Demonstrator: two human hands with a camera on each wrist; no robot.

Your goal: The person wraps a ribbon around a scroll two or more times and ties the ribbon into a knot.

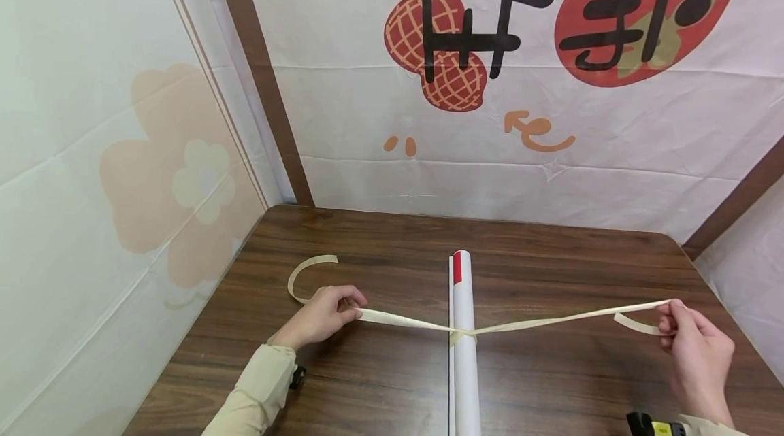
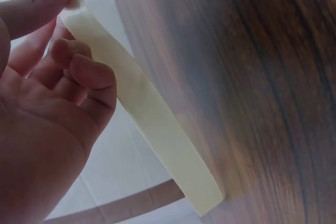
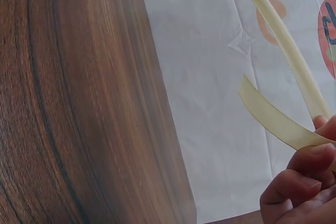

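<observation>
A pale yellow ribbon goes round a white paper roll and crosses at its middle. On the left, my left hand pinches one length of it between thumb and finger, and the loose tail curls behind the hand onto the table. Far to the right, my right hand pinches the other length, its short free end sticking out below. Both lengths run nearly straight from the roll to the hands. In the left wrist view the ribbon tail hangs past the curled fingers. The right wrist view shows the free end beside the fingertips.
The roll lies lengthwise on a brown wood-grain table, with a red patch near its far end. White printed cloth hangs behind the table and along its left side.
</observation>
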